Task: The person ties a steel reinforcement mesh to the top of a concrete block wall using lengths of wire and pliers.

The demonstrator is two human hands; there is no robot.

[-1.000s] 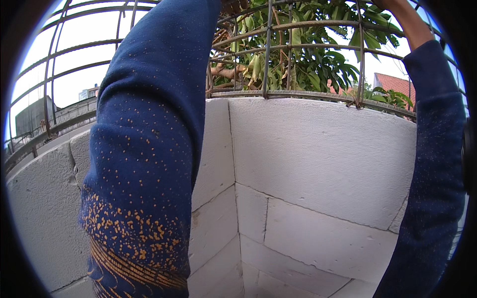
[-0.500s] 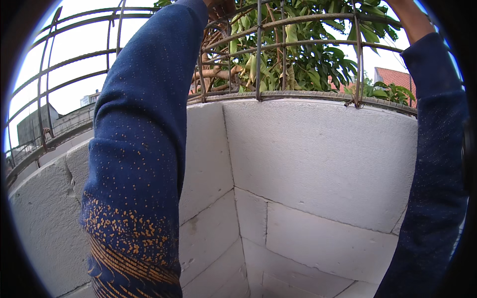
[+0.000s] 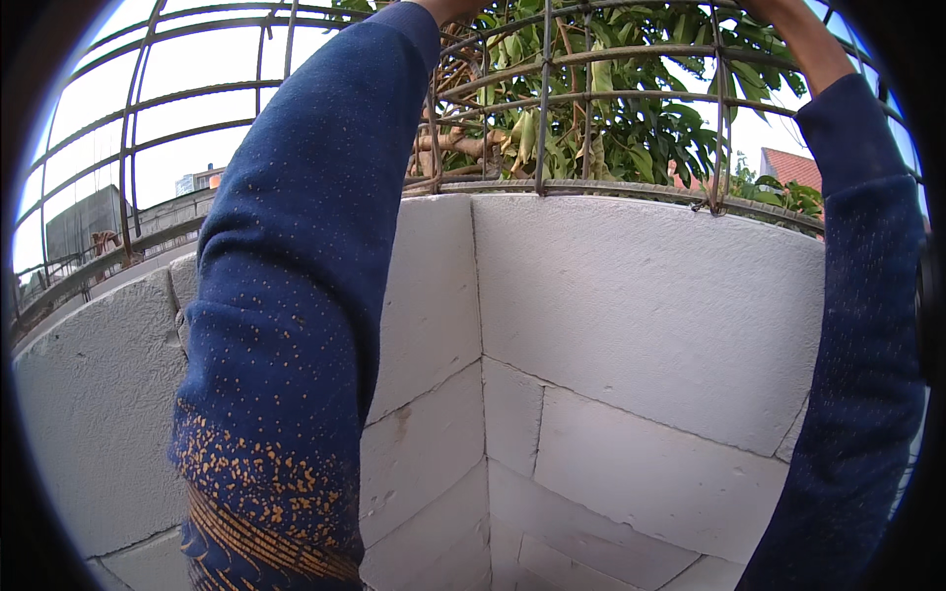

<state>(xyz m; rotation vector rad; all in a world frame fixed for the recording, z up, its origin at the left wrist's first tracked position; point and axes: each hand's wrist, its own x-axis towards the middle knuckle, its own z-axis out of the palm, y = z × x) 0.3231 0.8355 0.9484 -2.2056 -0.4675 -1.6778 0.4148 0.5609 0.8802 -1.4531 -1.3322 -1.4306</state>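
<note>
Both my arms, in dark blue sleeves, reach up to a rebar cage (image 3: pixel 545 94) of ribbed steel bars on top of a white block wall (image 3: pixel 641 295). My left hand (image 3: pixel 451 9) is at the top edge, close to the cage's upper bars; only a sliver by the wrist shows. Further right, my right hand (image 3: pixel 778 20) also runs off the top edge, near the upper bars above the wall. The fingers of both hands are cut off, so what they hold or touch is hidden.
The block wall forms an inside corner (image 3: pixel 480 295) between my arms. Behind the bars grow leafy branches (image 3: pixel 641 128). A tiled red roof (image 3: pixel 791 167) stands at the far right, and a grey structure (image 3: pixel 87 225) at the far left.
The wall corner and cage sit slightly further right in the picture. My left hand has slid further out past the top edge; both arms stay raised.
</note>
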